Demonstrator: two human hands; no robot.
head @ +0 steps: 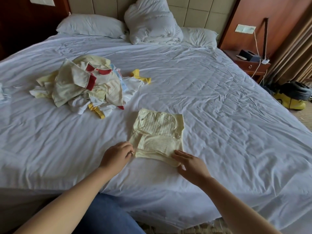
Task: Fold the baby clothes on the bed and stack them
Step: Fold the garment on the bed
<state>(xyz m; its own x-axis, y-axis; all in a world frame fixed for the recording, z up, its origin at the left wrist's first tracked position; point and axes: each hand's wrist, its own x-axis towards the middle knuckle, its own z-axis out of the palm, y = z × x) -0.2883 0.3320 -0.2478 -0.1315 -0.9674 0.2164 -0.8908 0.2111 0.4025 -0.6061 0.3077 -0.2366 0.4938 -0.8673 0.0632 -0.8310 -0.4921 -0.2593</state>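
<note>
My left grip (pixel 118 154) pinches the garment (pixel 158 130) at lower centre. My right grip (pixel 190 163) lies released on its corner.

A single wide-angle view comes from a camera worn on the person's head. It sits at the near edge of the bed (pixel 219 98) and faces forward and down across the mattress towards the padded headboard (pixel 194 12). The forearms enter from the bottom corners. The left hand (pixel 116 156) and right hand (pixel 192 164) sit low in the middle, close to the lens, at the pale yellow garment (pixel 158 132). The pile of baby clothes (pixel 84 85) lies further off, up and left. The pillows (pixel 91 27) line the top of the view, and the nightstand (pixel 249 65) sits at the upper right, where straight lines bow.
</note>
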